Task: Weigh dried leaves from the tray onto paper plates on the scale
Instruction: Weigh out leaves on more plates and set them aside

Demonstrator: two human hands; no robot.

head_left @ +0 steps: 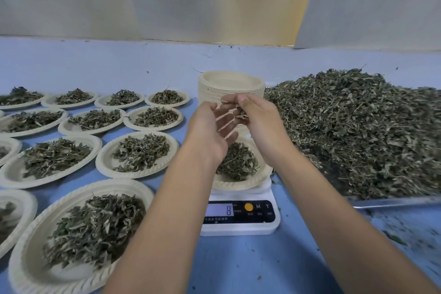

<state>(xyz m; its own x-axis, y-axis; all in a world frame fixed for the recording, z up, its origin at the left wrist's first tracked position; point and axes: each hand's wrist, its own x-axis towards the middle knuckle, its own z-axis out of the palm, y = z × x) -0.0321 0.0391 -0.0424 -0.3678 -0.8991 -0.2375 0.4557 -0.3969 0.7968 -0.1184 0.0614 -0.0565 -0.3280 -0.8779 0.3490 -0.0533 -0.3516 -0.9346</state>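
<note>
The right hand [259,124] keeps a narrow grip, pinching a few dried leaves [241,115] over the left hand [213,130], whose fingers are spread flat. The paper plate [238,185] on the scale [238,228] lies straight below the pinch. The heaped tray [393,202] sits toward the desk's right edge, nearer the right hand.

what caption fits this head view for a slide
Right hand pinches dried green leaves beside open left hand, over a round beige paper plate on a white digital scale.
</note>
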